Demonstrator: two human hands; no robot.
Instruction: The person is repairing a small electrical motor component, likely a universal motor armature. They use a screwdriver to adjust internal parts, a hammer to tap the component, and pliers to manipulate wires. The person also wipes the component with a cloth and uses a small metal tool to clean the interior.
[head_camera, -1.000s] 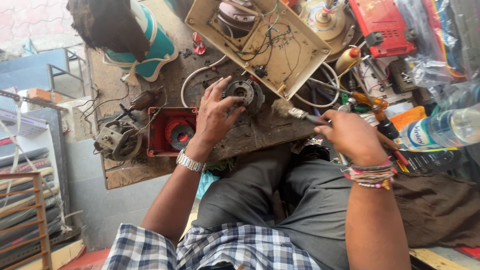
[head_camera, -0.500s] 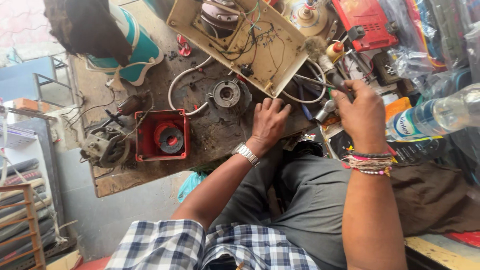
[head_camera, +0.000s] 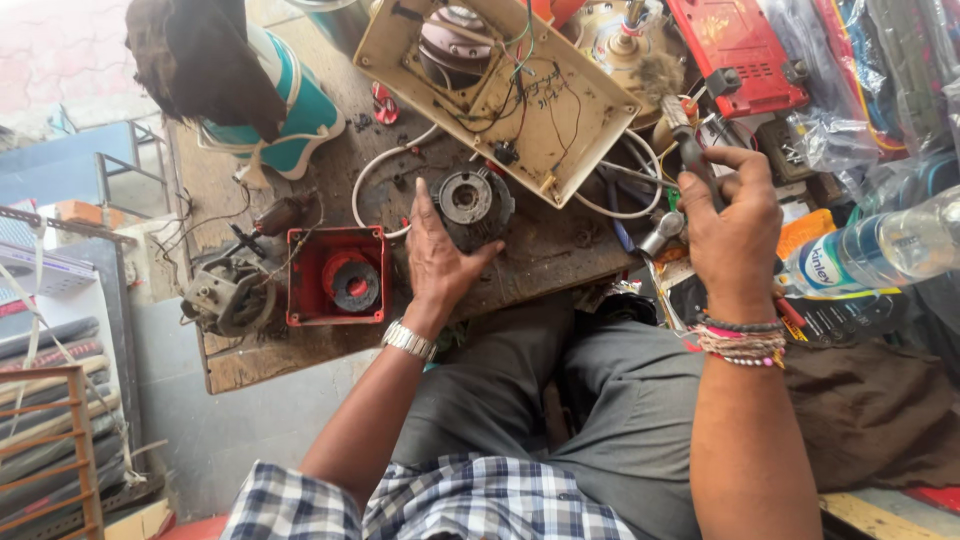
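My left hand (head_camera: 437, 262) lies flat on the worn wooden bench (head_camera: 240, 360), fingers spread, its fingertips against a round dark motor part (head_camera: 472, 203). It wears a metal watch. My right hand (head_camera: 735, 232), with beaded bands on the wrist, is closed around the dark handle of a small brush (head_camera: 668, 98) whose bristles point up and away, over the cream appliance base. A metal tool tip (head_camera: 660, 232) pokes out beside that hand.
An upturned cream appliance base (head_camera: 505, 95) with wires lies at the back. A red square housing (head_camera: 335, 276) and a grey motor (head_camera: 222, 295) sit left. A teal-and-white jug base (head_camera: 290, 115), red casing (head_camera: 740, 50) and plastic bottle (head_camera: 880, 250) crowd the edges.
My left hand slid from the bench's near edge up to the round motor part. My right hand rose and now holds the brush up near the cream base.
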